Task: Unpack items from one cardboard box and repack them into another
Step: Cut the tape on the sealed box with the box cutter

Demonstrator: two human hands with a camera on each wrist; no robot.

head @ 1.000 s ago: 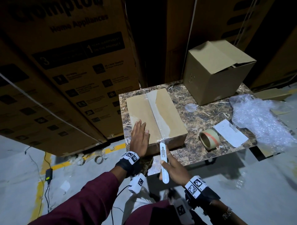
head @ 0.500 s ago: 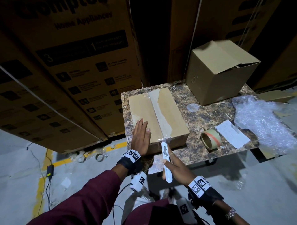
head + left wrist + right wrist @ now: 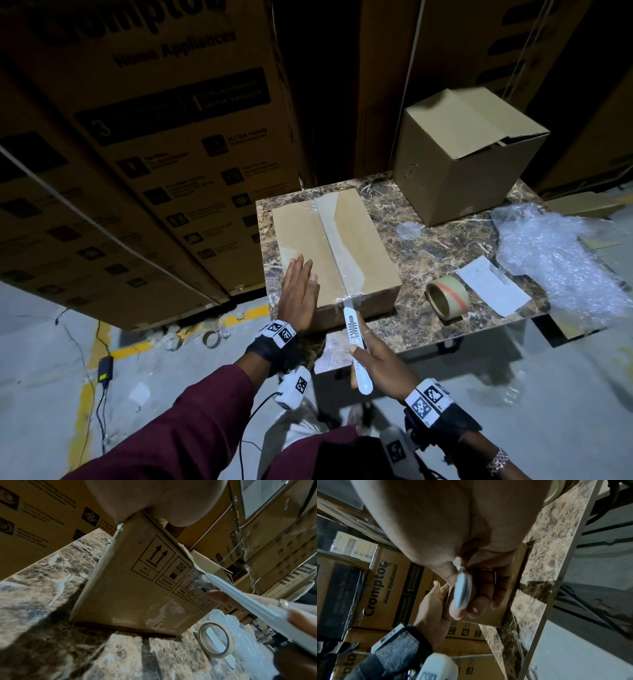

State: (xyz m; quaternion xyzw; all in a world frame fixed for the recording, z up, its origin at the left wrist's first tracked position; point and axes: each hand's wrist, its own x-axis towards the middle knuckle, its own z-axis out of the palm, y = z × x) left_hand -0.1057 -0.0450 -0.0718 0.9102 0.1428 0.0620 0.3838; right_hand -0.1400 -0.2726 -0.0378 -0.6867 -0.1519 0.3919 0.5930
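Observation:
A flat cardboard box sealed with clear tape lies on the left of the marble-patterned table. My left hand presses flat on the box's near left corner, fingers straight. My right hand grips a white box cutter, its tip at the tape on the box's near edge. In the left wrist view the cutter meets the crumpled tape on the box. In the right wrist view my fingers wrap the cutter's handle. A second, taller box stands at the back right, its flaps loosely closed.
A tape roll stands right of the sealed box, beside a white paper and bubble wrap. Large printed cartons rise behind and left of the table. A cable and adapter lie on the floor.
My right hand with the cutter has drawn back slightly toward me while the tip stays at the box's near edge. The left hand remains pressed on the box.

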